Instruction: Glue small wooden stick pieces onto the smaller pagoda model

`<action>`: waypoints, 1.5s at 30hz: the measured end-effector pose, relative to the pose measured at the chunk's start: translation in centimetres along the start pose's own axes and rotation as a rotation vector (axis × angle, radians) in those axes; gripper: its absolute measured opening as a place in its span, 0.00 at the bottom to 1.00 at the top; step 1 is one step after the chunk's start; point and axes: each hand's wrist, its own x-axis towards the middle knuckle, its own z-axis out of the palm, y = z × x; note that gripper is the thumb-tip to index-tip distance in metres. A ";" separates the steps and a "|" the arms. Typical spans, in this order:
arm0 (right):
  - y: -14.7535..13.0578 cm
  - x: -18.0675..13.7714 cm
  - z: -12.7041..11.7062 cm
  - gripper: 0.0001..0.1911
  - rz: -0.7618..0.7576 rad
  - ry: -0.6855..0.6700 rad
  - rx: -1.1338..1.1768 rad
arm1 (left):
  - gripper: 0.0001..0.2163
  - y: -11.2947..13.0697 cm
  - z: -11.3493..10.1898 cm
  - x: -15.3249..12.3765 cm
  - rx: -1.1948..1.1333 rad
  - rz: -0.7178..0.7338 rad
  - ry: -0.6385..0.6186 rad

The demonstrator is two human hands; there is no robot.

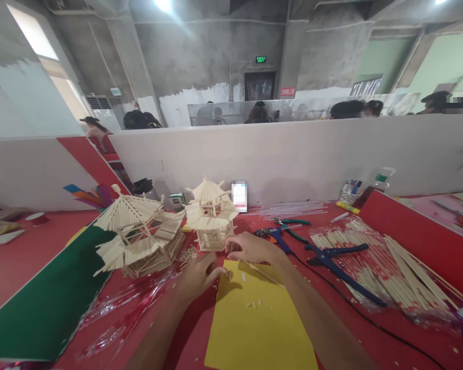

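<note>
A small pagoda model of pale wooden sticks (210,218) stands upright in front of me. My left hand (198,277) is low at its front left, the thumb stretched out to the right, apart from the fingers. At the model's lower right corner is my right hand (252,247), with fingers curled down close to the base; whether they touch it or hold a small piece is hidden. Below both hands lies a yellow sheet (250,334) with several small stick bits. A larger stick pavilion (139,236) stands to the left.
Blue cutting pliers (327,254), a blue glue gun (275,236) with a black cable, and green-handled pliers (293,226) lie at right. Beyond are bundled wooden sticks (370,267). A phone (239,196) leans on the white partition (293,154). A green board (54,303) borders the left.
</note>
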 end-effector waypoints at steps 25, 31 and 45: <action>-2.4 0.5 1.2 0.06 0.002 0.143 0.266 | 0.08 1.0 0.6 -0.1 -0.082 0.039 0.323; -2.6 0.7 1.5 0.05 -0.005 0.183 0.340 | 0.08 1.5 0.1 -0.2 -0.119 0.082 0.410; -2.8 0.8 1.7 0.07 -0.021 0.206 0.204 | 0.10 1.6 0.5 -0.3 -0.097 0.004 0.431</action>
